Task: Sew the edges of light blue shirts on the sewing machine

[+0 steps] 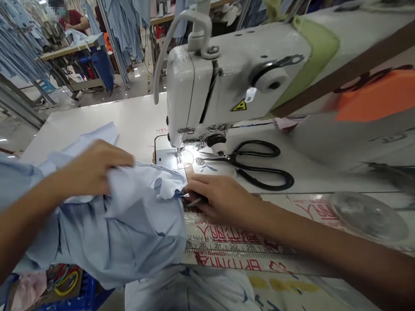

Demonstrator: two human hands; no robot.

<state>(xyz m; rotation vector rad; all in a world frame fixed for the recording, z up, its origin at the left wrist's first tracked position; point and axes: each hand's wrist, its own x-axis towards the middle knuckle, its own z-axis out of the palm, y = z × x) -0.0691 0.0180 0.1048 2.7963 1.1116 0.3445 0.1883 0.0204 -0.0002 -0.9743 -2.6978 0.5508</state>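
Observation:
A bunched light blue cloth (150,235) hangs over the front edge of the sewing machine table, left of the needle. My left hand (91,169) is closed on a raised fold of it, slightly blurred by motion. At the cloth's right end, my right hand (223,197) pinches the gathered edge between thumb and fingers. A small pointed metal blade (197,201) shows under those fingers; the rest of that tool is hidden. Just beyond the fingertips is the sewing machine's lit needle area (180,157), with the machine head (189,91) above it.
Black-handled scissors (261,168) lie right of the needle. A printed ruler strip (224,249) runs along the table's front edge. A round clear disc (368,215) lies at the right. Below left stands a blue crate (83,296). A co-worker (74,21) sits at another table behind.

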